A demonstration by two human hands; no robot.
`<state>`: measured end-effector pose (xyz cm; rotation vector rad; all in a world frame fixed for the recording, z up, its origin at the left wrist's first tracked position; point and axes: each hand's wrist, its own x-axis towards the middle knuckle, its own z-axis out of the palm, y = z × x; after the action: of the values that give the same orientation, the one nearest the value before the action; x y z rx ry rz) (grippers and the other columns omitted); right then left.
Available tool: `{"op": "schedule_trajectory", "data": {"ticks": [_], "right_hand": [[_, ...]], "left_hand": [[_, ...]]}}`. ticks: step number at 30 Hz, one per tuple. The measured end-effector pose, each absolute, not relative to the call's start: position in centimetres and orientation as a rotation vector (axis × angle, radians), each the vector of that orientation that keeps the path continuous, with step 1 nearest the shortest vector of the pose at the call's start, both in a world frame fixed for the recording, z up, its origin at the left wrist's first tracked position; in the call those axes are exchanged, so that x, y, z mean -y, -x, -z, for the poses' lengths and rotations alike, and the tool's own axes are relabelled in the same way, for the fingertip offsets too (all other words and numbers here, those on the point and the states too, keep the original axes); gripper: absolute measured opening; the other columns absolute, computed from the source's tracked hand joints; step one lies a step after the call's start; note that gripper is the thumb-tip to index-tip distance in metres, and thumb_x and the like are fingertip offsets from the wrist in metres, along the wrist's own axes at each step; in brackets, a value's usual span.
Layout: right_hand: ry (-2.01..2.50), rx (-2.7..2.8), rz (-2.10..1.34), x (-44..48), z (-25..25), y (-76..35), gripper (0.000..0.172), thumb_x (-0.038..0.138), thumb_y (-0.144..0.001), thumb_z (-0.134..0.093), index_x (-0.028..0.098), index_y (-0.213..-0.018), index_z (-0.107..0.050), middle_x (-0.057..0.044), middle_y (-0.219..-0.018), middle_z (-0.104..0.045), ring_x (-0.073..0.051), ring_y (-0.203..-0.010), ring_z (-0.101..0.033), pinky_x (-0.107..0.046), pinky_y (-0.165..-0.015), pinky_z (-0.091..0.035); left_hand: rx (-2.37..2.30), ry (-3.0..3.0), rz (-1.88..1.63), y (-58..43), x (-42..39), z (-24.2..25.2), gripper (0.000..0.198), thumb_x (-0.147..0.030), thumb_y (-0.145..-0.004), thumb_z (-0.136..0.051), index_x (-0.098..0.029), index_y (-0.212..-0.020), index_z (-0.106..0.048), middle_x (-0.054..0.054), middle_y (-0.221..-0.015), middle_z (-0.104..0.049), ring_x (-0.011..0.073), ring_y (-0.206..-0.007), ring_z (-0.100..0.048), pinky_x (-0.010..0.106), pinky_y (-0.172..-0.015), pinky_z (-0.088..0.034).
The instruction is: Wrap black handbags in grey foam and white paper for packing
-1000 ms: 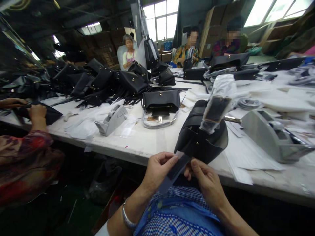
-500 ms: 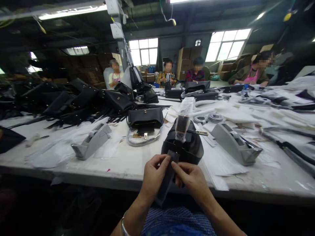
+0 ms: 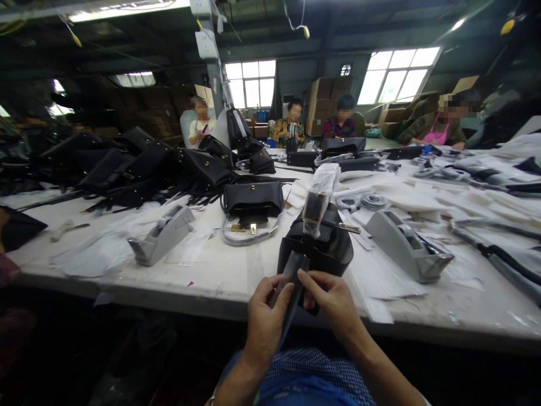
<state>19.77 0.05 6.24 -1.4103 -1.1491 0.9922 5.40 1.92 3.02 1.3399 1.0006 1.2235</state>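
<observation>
A black handbag [image 3: 338,248] lies at the table's front edge, with a plastic-wrapped strap [image 3: 315,211] over it and a gold-coloured metal piece [image 3: 349,228] at its side. A dark strap [image 3: 289,316] in clear plastic hangs from the bag's near end towards my lap. My left hand [image 3: 267,310] is closed around this strap, thumb on top. Close beside it, my right hand [image 3: 327,293] pinches the strap's edge near the bag; its lower fingers are partly hidden. Another black handbag [image 3: 252,197] with a wrapped handle lies beyond, to the left.
Grey tape dispensers stand left [image 3: 163,235] and right [image 3: 408,248] of the bag. A heap of black bags [image 3: 139,163] fills the left. White sheets [image 3: 380,276] and coiled wrapped straps [image 3: 374,201] lie to the right. Several people sit across the table.
My left hand has slid slightly down the strap and wrapped more around it. My right hand keeps its pinch near the bag. The view has shifted a little.
</observation>
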Motion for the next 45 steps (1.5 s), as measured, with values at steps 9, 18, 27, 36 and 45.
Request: {"op": "schedule_trajectory", "data": {"ticks": [9,18,27,36,45], "right_hand": [[1.300,0.995,-1.076,-1.3,-6.2,-19.7,0.047,0.056,-0.078,-0.072,0.013,-0.057,-0.070,-0.004,-0.047,-0.062,-0.009,-0.040,-0.051,-0.020,-0.043,-0.039],[1.110,0.986,-1.234,-0.5,-6.6,-19.7,0.052,0.063,-0.082,-0.066,0.012,-0.073,-0.072,-0.009,-0.066,-0.071,-0.015,-0.054,-0.064,-0.025,-0.054,-0.052],[1.268,1.126,-1.095,-0.4,-6.5,-19.2,0.045,0.053,-0.082,-0.069,0.015,-0.059,-0.067,-0.002,-0.055,-0.065,-0.011,-0.051,-0.058,-0.021,-0.051,-0.043],[1.288,1.117,-1.122,-0.2,-6.9,-19.4,0.044,0.053,-0.084,-0.067,0.015,-0.063,-0.071,-0.004,-0.054,-0.067,-0.011,-0.050,-0.057,-0.022,-0.053,-0.044],[1.364,1.256,-0.927,-0.4,-6.2,-19.7,0.042,0.051,-0.088,-0.064,0.018,-0.061,-0.069,-0.002,-0.053,-0.065,-0.013,-0.047,-0.059,-0.023,-0.047,-0.043]], "left_hand": [[-0.945,-2.060,-1.542,-4.5,-1.8,-2.7,0.023,-0.016,-0.095,-0.058,-0.018,-0.114,-0.072,0.001,-0.074,-0.062,0.0111,-0.066,-0.061,0.020,-0.062,-0.049],[-0.805,-3.001,-1.477,-2.2,-3.0,-5.1,0.027,-0.012,-0.099,-0.046,-0.008,-0.118,-0.065,0.000,-0.062,-0.058,0.0124,-0.052,-0.055,0.024,-0.047,-0.040],[-0.617,-3.161,-1.278,-0.7,-1.9,-3.4,0.037,-0.006,-0.094,-0.052,-0.007,-0.131,-0.056,0.000,-0.065,-0.062,0.0130,-0.055,-0.056,0.025,-0.051,-0.044],[-1.063,-2.092,-1.304,0.2,-1.2,-6.4,0.014,-0.021,-0.094,-0.056,-0.020,-0.100,-0.068,0.005,-0.089,-0.072,0.0165,-0.080,-0.067,0.027,-0.073,-0.053],[-0.960,-1.220,-0.888,-4.3,-1.7,-5.2,0.038,-0.052,-0.084,-0.066,-0.018,-0.098,-0.058,-0.005,-0.062,-0.058,0.0078,-0.043,-0.050,0.017,-0.039,-0.037]]}}
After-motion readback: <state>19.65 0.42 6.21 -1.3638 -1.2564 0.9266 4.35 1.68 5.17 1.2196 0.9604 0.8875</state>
